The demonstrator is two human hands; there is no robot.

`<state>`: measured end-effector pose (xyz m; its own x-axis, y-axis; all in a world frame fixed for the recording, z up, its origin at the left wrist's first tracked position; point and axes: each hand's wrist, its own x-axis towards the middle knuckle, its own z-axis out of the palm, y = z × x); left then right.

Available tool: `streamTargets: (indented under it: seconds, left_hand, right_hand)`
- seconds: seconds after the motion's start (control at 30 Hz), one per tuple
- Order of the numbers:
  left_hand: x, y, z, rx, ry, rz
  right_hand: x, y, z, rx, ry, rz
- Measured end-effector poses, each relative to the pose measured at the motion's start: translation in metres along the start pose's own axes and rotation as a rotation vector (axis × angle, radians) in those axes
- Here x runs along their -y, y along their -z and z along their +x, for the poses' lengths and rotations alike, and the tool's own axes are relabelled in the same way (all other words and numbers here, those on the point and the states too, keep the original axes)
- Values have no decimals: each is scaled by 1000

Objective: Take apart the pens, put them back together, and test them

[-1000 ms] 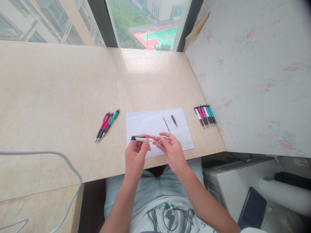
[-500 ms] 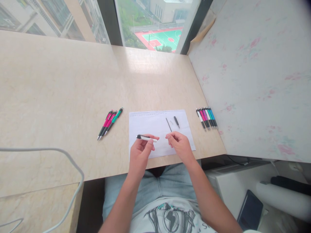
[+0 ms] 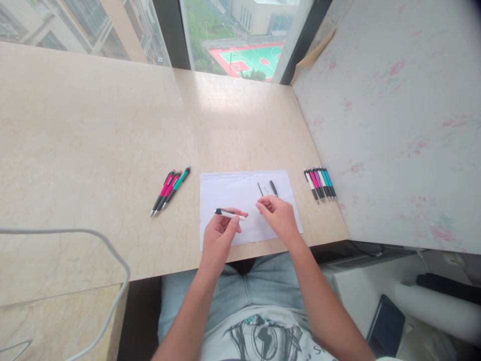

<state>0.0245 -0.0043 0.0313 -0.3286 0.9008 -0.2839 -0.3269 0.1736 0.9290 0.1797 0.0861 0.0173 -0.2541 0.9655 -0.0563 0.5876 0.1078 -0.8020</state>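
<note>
My left hand (image 3: 221,229) is closed around a white pen barrel (image 3: 236,215) with a black clip, held nearly level above a sheet of paper (image 3: 218,190). Thumb and forefinger of my right hand (image 3: 276,213) are pinched together over the paper; anything between them is too small to make out. Just beyond those fingers lies a thin dark pen refill (image 3: 260,189), its near end hidden by the hand. Beside it, a small pale piece (image 3: 266,190), perhaps a spring, is faint on the paper. A black pen grip (image 3: 273,188) lies to its right, its tip partly covered.
Two pink pens (image 3: 163,193) and a green pen (image 3: 176,186) lie left of the paper. A row of several coloured pens (image 3: 320,184) lies by the wall (image 3: 391,125) on the right. A grey cable (image 3: 108,243) loops over the table (image 3: 93,150) at left.
My right hand has moved slightly forward, covering more of the refill and the tip of the black grip. My left hand has shifted a little right with the white barrel.
</note>
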Motion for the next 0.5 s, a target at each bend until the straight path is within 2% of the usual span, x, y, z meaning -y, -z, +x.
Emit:
streamTargets:
  seconds: [0.1,0.17,0.33,0.5]
  left_hand:
    - [0,1,0,-1,8,6]
    - [0,1,0,-4,7,4]
    - [-2,1,0,-11,4,-8]
    - [-1,2,1,-11,1,10]
  right_hand:
    - [0,-3,12,-46,132,-207]
    - [3,-6,18,-71,163,-326]
    - [8,-16,27,-121,142,-548]
    - [5,-24,28,-129,133,-592]
